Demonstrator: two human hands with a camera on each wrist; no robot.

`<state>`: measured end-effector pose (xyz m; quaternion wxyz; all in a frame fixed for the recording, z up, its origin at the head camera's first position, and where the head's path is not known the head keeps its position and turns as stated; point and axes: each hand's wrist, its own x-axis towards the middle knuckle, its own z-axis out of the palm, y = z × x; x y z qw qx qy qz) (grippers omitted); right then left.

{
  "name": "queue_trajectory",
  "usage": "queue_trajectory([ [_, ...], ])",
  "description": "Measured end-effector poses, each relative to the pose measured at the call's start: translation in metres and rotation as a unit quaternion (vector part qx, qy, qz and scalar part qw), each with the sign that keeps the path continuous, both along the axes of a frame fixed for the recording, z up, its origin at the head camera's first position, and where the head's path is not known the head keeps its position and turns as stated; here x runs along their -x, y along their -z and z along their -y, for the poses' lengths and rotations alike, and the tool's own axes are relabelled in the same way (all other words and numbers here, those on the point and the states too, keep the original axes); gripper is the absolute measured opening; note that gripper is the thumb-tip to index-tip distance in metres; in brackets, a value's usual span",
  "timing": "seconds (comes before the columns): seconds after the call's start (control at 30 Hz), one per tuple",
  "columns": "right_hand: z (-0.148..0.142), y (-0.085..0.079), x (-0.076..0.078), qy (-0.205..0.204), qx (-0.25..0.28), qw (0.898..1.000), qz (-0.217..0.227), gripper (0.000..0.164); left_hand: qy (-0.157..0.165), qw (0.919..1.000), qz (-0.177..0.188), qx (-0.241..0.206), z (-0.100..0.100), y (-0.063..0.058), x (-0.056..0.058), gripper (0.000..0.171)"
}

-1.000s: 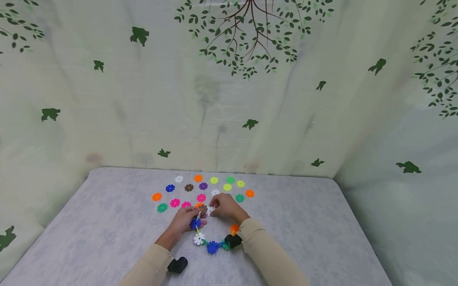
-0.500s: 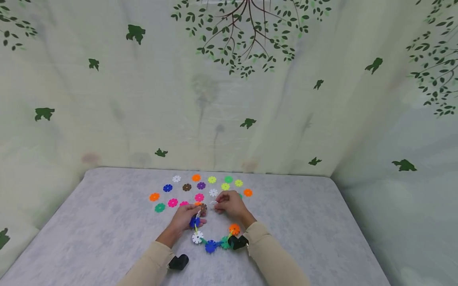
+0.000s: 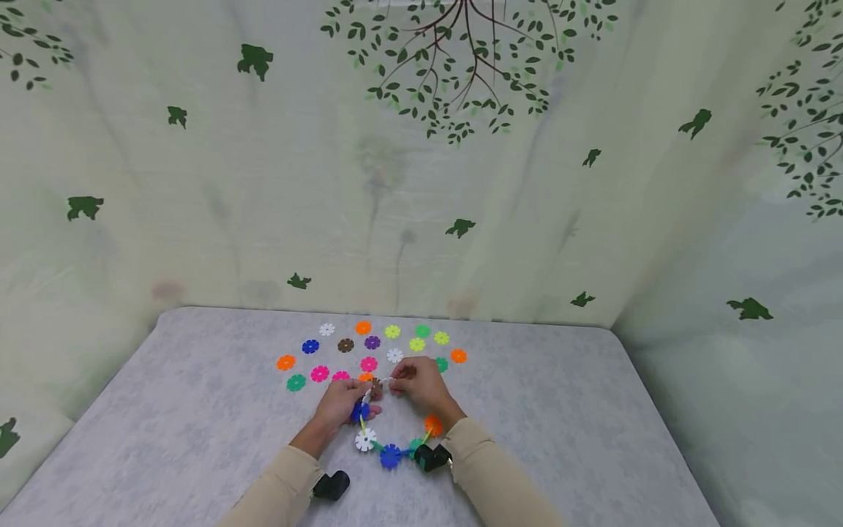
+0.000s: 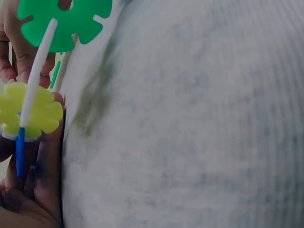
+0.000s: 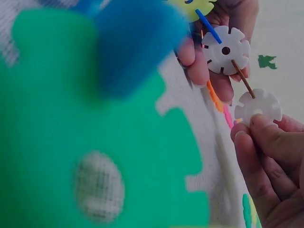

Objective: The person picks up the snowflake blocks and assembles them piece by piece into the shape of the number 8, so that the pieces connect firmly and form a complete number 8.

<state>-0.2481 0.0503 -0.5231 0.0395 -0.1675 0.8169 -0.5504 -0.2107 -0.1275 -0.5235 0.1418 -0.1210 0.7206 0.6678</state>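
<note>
My left hand (image 3: 338, 404) grips one end of a chain of notched plastic flower discs, around a white disc (image 5: 225, 50). A brown disc (image 5: 243, 78), seen edge-on in the right wrist view, extends from that white disc. Between thumb and fingers, my right hand (image 3: 421, 384) pinches another white disc (image 5: 259, 105), which meets the brown disc's far edge; how deep they slot together I cannot tell. The chain curves towards me through a blue disc (image 3: 391, 457) to an orange disc (image 3: 433, 425). A yellow disc (image 4: 31, 109) sits by my left fingers.
Loose discs lie spread beyond my hands, among them a purple disc (image 3: 372, 342), a blue disc (image 3: 310, 346) and an orange disc (image 3: 458, 356). Black wrist devices (image 3: 331, 485) hang by both sleeves. A grey cloth covers the table (image 3: 560, 410); a printed curtain stands behind it.
My right hand drew slightly right, then came back left towards the brown disc. The white disc in it turned from face-on to nearly edge-on. My left hand stayed about still.
</note>
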Motion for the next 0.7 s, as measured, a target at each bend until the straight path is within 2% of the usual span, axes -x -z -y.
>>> queue_trajectory([
  [0.13,0.0020,-0.0010,-0.0008,-0.001,0.011,1.000,-0.016,0.008,-0.008,1.0000,-0.003,-0.003,-0.0011,-0.0006,-0.0009,0.029],
  [0.43,0.0040,-0.0043,-0.0014,-0.008,0.017,1.000,-0.009,0.007,-0.016,0.9998,-0.009,-0.002,-0.0037,-0.0022,-0.0030,0.026],
  [0.57,0.0028,-0.0074,-0.0021,-0.012,0.003,1.000,-0.012,0.008,-0.012,0.9999,-0.002,-0.004,-0.0037,-0.0034,-0.0031,0.027],
  [0.7,-0.0015,-0.0098,-0.0011,-0.025,-0.023,0.999,-0.004,0.005,0.008,0.9999,0.012,-0.009,-0.0035,-0.0040,-0.0029,0.028],
])
